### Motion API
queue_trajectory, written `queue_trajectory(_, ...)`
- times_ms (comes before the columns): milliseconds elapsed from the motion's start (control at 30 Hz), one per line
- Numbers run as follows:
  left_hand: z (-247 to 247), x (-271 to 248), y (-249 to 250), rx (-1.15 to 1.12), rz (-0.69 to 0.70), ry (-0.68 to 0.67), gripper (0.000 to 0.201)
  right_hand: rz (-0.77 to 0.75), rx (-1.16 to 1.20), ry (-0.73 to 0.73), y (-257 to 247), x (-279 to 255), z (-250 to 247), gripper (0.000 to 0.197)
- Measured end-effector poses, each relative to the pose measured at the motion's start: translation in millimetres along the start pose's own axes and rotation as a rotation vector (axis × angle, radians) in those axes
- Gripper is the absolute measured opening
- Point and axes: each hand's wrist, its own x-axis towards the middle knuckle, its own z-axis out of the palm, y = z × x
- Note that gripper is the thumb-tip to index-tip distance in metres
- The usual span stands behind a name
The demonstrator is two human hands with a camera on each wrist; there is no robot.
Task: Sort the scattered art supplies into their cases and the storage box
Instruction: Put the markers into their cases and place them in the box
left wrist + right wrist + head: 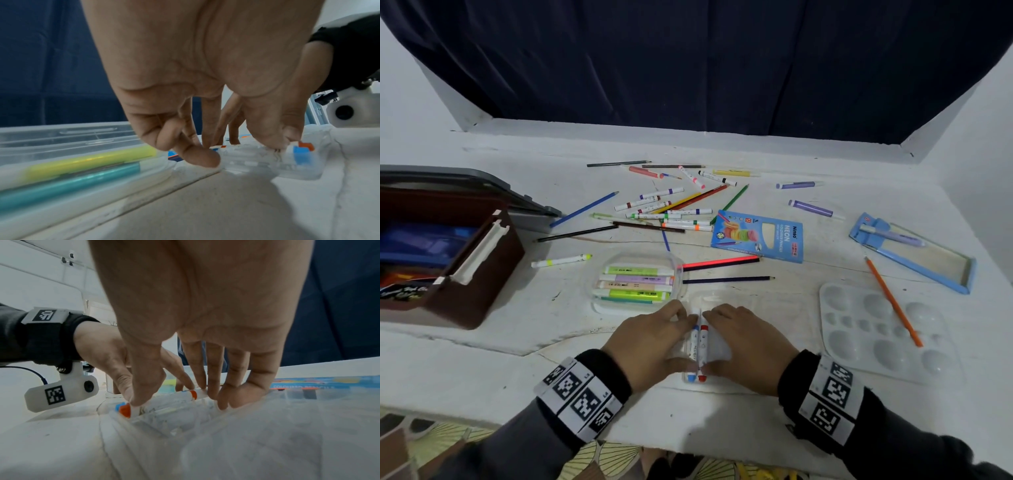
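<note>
Clear plastic is what we work in from the head view: our left hand (654, 346) and right hand (748, 346) flank a blue marker (693, 349) and a red marker (702, 346) lying side by side in the clear marker case (717, 298), near the table's front edge. To seat them well, we judge we should press both barrels flat and parallel against the left wall, leaving room for the loose markers (664, 210) farther back. Just beyond, a clear highlighter case (677, 265) holds several pastel pens, the brown storage box (493, 274) at far left stands open with flat packs inside, and the blue pencil box (758, 236) lies shut. From the left wrist, our curled fingers (195, 154) and thumb touch the blue marker's barrel. From the right wrist, our thumb presses the red marker near its cap while the straight fingers (226, 382) rest in the case.
</note>
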Motion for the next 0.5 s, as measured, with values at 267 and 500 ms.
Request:
queue_trajectory(267,-0.3,-1.7,3.1,0.048,-0.04,0.02,0.079,0.006,-0.199,-0.016,-11.1,0.2,-11.6,0.059)
queue_trajectory(500,-1.7,-4.1,5.1,0.111,-0.054,-0.021,0.08,-0.01,-0.264,-0.033,-13.5,8.2,-16.8,0.059)
